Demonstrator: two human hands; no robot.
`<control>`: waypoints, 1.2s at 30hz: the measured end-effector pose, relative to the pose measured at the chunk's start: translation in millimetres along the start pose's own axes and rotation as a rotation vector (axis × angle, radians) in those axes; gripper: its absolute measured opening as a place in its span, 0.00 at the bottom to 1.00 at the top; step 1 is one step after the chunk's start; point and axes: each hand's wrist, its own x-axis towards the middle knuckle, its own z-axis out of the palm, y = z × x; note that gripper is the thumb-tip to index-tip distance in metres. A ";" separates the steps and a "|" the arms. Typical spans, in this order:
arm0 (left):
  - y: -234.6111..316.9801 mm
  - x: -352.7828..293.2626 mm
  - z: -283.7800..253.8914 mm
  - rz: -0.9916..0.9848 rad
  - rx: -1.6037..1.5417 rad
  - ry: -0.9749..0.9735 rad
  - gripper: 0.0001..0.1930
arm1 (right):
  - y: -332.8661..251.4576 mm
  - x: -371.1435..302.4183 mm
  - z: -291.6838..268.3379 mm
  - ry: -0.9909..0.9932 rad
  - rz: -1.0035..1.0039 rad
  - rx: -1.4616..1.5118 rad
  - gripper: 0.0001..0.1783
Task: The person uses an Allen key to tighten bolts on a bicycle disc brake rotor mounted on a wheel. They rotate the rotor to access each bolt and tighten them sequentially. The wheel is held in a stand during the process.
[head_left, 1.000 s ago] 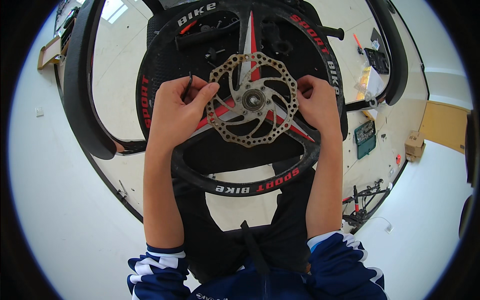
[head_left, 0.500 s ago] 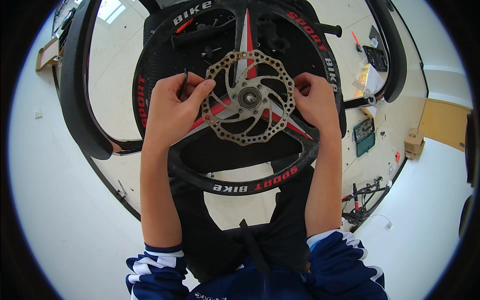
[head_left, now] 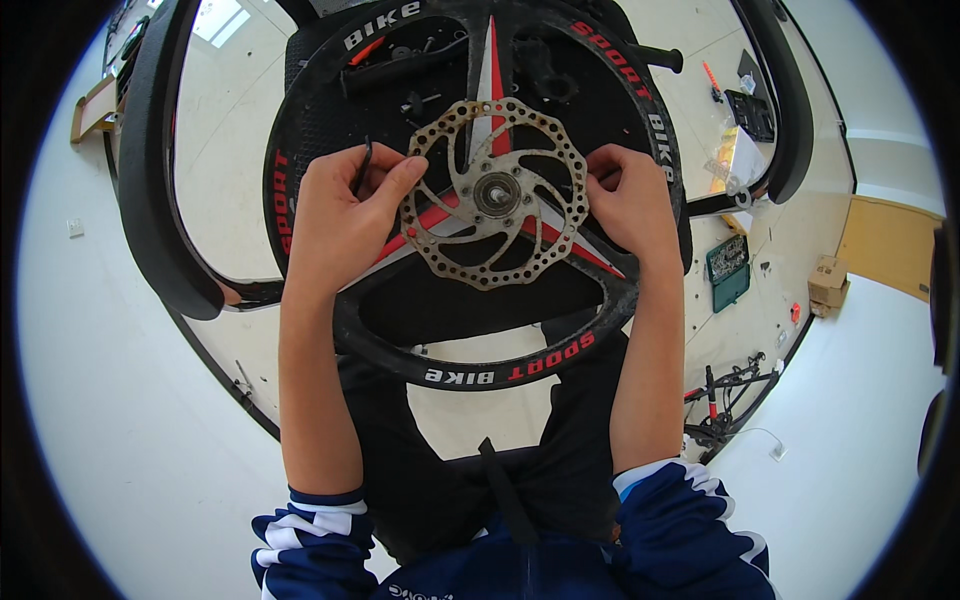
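A silver brake disc (head_left: 474, 272) with a drilled, scalloped rim sits over the hub (head_left: 498, 196) of a black three-spoke bicycle wheel (head_left: 400, 357). Red and white stripes run along the spokes. My left hand (head_left: 350, 205) pinches the disc's left rim, thumb on top. A thin dark rod, perhaps a hex key (head_left: 364, 165), sticks up between its fingers; its lower end is hidden. At the opposite rim, my right hand (head_left: 632, 200) is closed with curled fingers on the disc's edge; its fingertips are partly hidden. The wheel lies flat on a black chair seat (head_left: 440, 300), over my knees' far side.
Black armrests (head_left: 150, 160) (head_left: 785, 120) curve up on both sides. Loose dark parts and a red-handled tool (head_left: 368, 51) lie on the seat behind the spokes. On the floor at right are a green case (head_left: 729, 273), a cardboard box (head_left: 828, 284) and a bicycle frame (head_left: 722, 395).
The wheel and brake disc have shifted very slightly left, along with my left hand. Both hands keep the same hold.
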 end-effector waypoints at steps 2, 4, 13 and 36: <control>-0.4 0.3 0.2 -0.002 -0.002 0.002 0.13 | 0.3 -0.1 0.3 -0.002 -0.001 -0.001 0.07; -0.4 0.9 0.1 -0.004 0.000 0.000 0.13 | -1.4 -0.5 -0.5 -0.003 0.002 -0.006 0.07; -1.5 2.6 1.7 -0.003 -0.012 0.006 0.13 | 1.6 0.0 -0.1 -0.002 -0.013 0.007 0.07; 1.1 0.2 7.8 0.014 -0.015 0.038 0.12 | -36.5 -8.7 26.1 0.176 0.153 1.057 0.06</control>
